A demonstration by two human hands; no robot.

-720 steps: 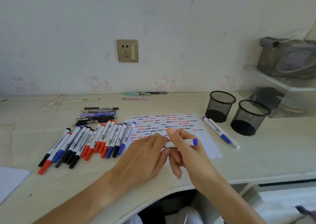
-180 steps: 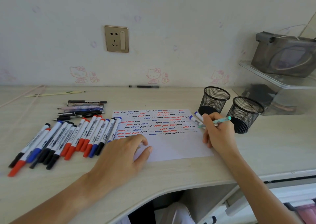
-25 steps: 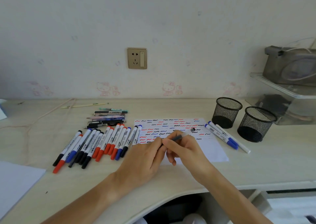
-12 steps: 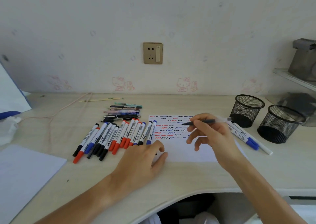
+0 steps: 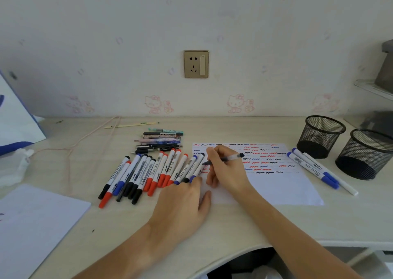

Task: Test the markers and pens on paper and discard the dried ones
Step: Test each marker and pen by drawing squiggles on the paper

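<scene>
right hand [image 5: 225, 168] moved left gripping pen [image 5: 225, 159], nib blurred, left hand [image 5: 187, 202] flat

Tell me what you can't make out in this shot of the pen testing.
- Pen tip touching paper: too small to tell, head view.
- Marker label print: blurred.
- Mesh cups: dark insides, contents unclear.
- Grey box: cut by right edge.

The tabletop [image 5: 265, 221] is pale wood, smooth and matt. The paper [image 5: 282, 189] is thin and white. The two cups [image 5: 323, 129] are black wire mesh. The markers [image 5: 148, 170] are shiny plastic.
</scene>
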